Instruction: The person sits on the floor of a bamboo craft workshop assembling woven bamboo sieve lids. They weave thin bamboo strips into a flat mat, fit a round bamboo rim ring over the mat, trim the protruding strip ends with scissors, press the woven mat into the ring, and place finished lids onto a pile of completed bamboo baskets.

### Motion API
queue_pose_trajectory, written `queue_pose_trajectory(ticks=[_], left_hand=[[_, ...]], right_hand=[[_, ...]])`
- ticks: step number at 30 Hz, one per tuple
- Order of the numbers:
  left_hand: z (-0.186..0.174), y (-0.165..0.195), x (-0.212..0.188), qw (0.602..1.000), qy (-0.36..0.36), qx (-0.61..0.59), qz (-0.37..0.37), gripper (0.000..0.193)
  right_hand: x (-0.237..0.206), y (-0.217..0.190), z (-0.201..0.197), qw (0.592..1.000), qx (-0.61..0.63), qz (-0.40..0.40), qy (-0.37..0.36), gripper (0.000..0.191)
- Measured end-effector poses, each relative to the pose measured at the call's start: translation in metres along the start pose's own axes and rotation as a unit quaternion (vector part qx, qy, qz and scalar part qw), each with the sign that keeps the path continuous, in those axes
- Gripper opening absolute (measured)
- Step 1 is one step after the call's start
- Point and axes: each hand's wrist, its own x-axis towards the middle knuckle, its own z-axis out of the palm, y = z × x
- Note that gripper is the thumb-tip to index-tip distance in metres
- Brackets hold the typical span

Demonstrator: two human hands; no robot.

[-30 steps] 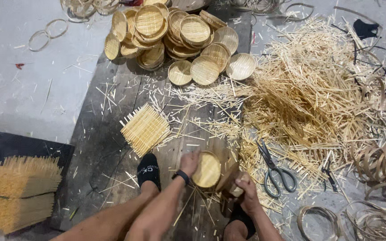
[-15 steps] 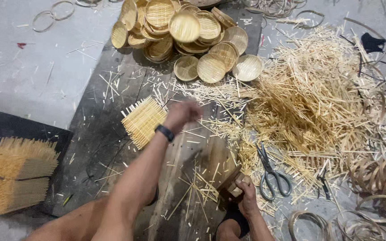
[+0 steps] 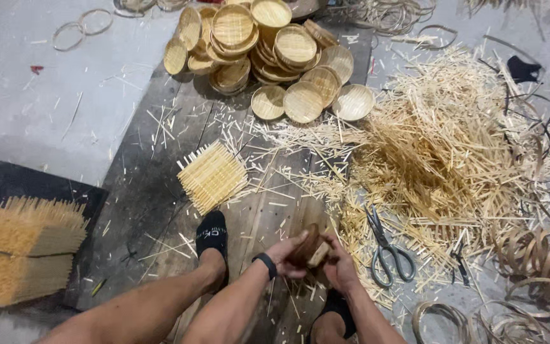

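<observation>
Both hands meet low in the view over the dark plank floor [image 3: 160, 191]. The left hand [image 3: 288, 255] and right hand [image 3: 338, 267] are clamped together around a small brown wooden mould [image 3: 310, 250], held between the knees. This looks like the shaping stage. The woven bamboo square [image 3: 212, 176] lies just ahead, near the black-socked foot [image 3: 212, 237], scissors [image 3: 386, 248] to the right.
</observation>
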Motion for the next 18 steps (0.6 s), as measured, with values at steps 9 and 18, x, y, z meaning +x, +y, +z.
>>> queue_pose_trajectory(ticks=[9,18], left_hand=[[-0.034,0.031,-0.016,0.915,0.199,0.227,0.268,0.066],[0.014,0.187,-0.377,0.538,0.023,0.144,0.83,0.033]], right_hand=[[-0.01,-0.039,-0.002,0.963,-0.247,0.06,0.089,0.053],[-0.233,-0.3,0.107,0.714,-0.429,-0.547,0.078,0.031]])
